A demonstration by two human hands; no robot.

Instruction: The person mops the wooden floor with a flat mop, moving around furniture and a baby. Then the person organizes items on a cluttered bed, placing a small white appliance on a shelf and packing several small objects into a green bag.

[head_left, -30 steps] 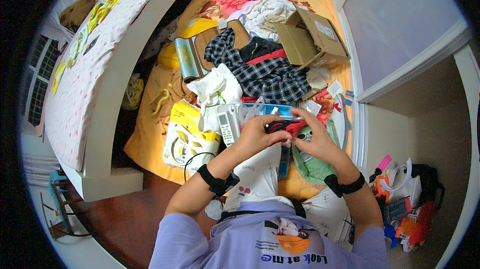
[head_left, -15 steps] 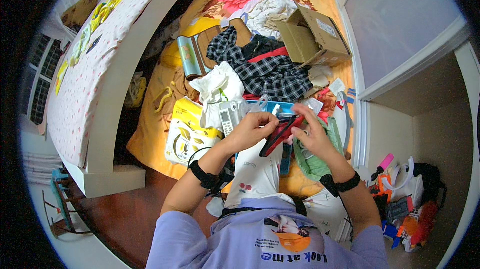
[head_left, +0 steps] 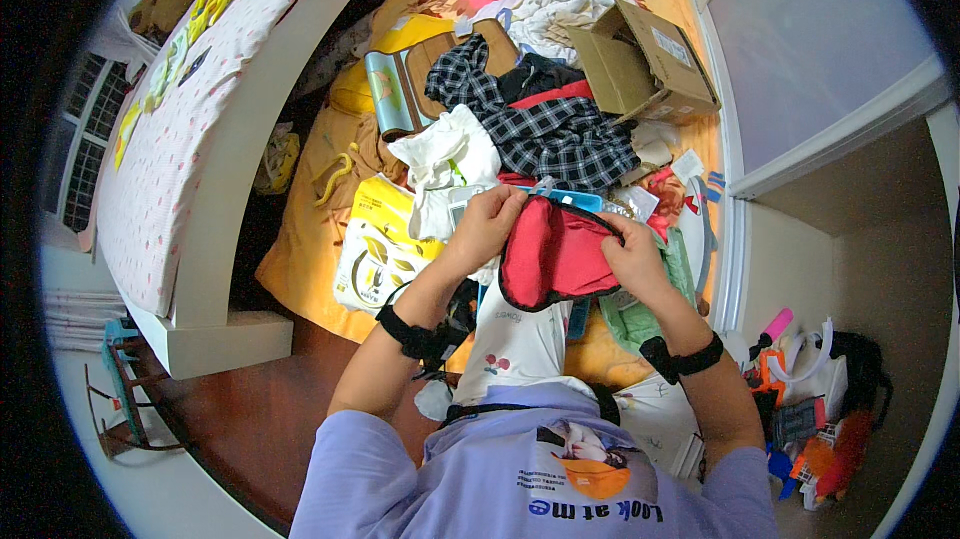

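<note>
A red cloth pouch (head_left: 560, 254) with black edging is spread between my two hands, its red inside showing. My left hand (head_left: 487, 229) pinches its upper left edge. At its right edge, my right hand (head_left: 637, 257) grips with the thumb on the red cloth. Behind the pouch, a blue tray (head_left: 575, 201) is mostly hidden. A pale remote control (head_left: 460, 207) shows beside my left hand, partly covered by it. A green plastic bag (head_left: 680, 269) lies next to my right hand.
A yellow and white package (head_left: 385, 249), white cloth (head_left: 450, 154), a black checked shirt (head_left: 560, 144) and an open cardboard box (head_left: 650, 64) lie on the orange blanket (head_left: 300, 229). Toys (head_left: 815, 439) are heaped at the right. A white bed frame (head_left: 240, 169) stands at left.
The pouch was folded narrow and tilted between my hands; now it is opened out flat with its red inside showing. My right hand has closed on its right edge.
</note>
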